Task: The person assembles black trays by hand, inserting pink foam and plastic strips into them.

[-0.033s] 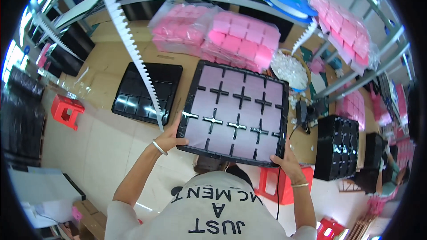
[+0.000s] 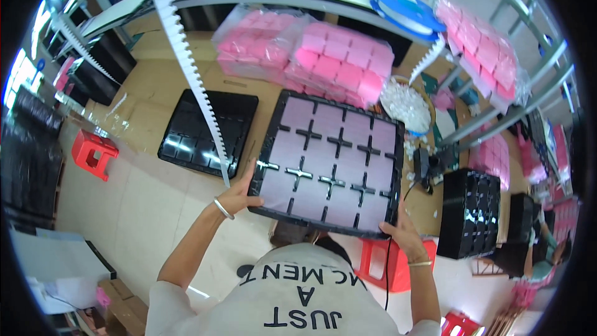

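Observation:
Both my hands carry a black plastic tray (image 2: 267, 149) with cross-shaped dividers, its compartments lined with pink-purple sheets (image 2: 311, 177). My left hand (image 2: 236, 194) grips the near left corner, thumb on the rim and fingers hidden beneath. At the near right corner my right hand (image 2: 403, 230) holds in the same way. Left of it, a shiny black tray (image 2: 208, 130) lies on the cardboard-covered table (image 2: 149, 71). A white toothed strip (image 2: 189, 74) hangs down across that tray, its lower end close to my left hand.
Pink foam bundles (image 2: 342, 56) in clear plastic stand behind the tray. A bowl of clear white pieces (image 2: 405, 106) sits to their right, under a blue-and-white reel (image 2: 407, 11). Stacked black trays (image 2: 469, 211) stand at right. Red stools (image 2: 93, 155) are on the floor; a person (image 2: 538, 249) sits far right.
The view has shifted very slightly, and the tray in my hands sits a touch lower in the picture. My grip on it is the same.

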A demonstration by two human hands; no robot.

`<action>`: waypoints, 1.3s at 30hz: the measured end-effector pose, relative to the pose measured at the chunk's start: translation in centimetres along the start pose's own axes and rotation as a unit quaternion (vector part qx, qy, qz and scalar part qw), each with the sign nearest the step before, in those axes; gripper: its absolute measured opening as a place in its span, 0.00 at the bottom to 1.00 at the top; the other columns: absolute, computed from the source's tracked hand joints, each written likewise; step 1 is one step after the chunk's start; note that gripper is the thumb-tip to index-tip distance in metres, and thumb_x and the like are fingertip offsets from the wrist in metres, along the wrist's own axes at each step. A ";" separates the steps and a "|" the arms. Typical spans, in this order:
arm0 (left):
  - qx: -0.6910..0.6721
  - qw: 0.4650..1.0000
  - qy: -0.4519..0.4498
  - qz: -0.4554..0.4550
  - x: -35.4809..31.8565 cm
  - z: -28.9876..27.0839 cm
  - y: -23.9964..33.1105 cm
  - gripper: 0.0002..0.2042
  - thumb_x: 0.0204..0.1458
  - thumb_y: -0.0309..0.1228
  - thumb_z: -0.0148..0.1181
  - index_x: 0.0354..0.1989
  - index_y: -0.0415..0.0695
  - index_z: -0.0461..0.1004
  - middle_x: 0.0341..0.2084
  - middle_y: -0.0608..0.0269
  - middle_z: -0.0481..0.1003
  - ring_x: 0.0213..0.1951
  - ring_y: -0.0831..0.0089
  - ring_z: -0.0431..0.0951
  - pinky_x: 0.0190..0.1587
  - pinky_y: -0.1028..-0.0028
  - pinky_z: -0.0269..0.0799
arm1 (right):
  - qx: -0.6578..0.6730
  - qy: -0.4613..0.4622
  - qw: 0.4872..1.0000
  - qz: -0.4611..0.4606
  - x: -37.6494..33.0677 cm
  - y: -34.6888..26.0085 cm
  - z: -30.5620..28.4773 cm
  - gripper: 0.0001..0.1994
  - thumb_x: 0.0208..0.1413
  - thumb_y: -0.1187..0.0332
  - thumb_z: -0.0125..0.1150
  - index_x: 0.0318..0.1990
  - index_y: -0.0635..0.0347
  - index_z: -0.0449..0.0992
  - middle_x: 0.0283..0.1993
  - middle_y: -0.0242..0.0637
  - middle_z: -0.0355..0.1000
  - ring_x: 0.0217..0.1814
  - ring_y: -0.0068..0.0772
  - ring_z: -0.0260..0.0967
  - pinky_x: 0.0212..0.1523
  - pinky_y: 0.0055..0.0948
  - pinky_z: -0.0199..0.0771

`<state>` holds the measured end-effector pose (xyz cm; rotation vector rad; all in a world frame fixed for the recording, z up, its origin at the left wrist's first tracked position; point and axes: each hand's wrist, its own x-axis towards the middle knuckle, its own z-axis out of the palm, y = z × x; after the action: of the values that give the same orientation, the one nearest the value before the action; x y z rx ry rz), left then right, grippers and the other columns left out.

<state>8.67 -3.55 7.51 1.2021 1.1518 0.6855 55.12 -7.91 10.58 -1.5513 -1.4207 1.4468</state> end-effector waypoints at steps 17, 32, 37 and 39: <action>0.140 0.861 0.332 0.359 -9.1 5.2 3.5 0.26 0.41 0.09 0.52 0.50 0.43 0.79 0.48 0.56 0.80 0.50 0.55 0.79 0.54 0.64 0.74 | 0.139 0.080 0.912 -0.377 -9.1 -23.6 7.4 0.48 0.56 0.45 0.66 0.73 0.71 0.51 0.77 0.54 0.49 0.76 0.46 0.55 0.74 0.40 0.55; -0.419 0.622 0.623 0.225 -12.0 -20.0 -20.5 0.19 0.61 0.36 0.63 0.44 0.26 0.75 0.44 0.53 0.78 0.46 0.65 0.77 0.56 0.64 0.72 | 0.223 -0.809 0.421 -0.344 -8.0 -31.4 16.9 0.44 0.70 0.46 0.38 0.73 0.78 0.30 0.71 0.62 0.57 0.78 0.54 0.48 0.77 0.45 0.45; -0.501 0.593 0.617 0.129 0.4 -19.4 -19.5 0.16 0.58 0.28 0.65 0.47 0.26 0.75 0.44 0.52 0.78 0.43 0.61 0.79 0.50 0.61 0.78 | 0.339 -0.746 0.468 -0.330 -10.3 -29.0 18.8 0.45 0.70 0.45 0.37 0.72 0.80 0.29 0.72 0.60 0.56 0.79 0.51 0.47 0.77 0.44 0.46; -0.501 0.629 0.587 0.091 4.8 -17.2 -18.7 0.17 0.56 0.28 0.66 0.47 0.25 0.74 0.43 0.50 0.79 0.41 0.60 0.80 0.47 0.59 0.80 | 0.384 -0.693 0.477 -0.382 -8.8 -27.6 18.3 0.45 0.69 0.39 0.31 0.74 0.76 0.34 0.73 0.56 0.55 0.79 0.50 0.47 0.76 0.44 0.49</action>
<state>-8.74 1.62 -10.86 -0.2922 1.2627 2.0978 30.88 -13.23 34.19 1.1550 -1.3094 2.1110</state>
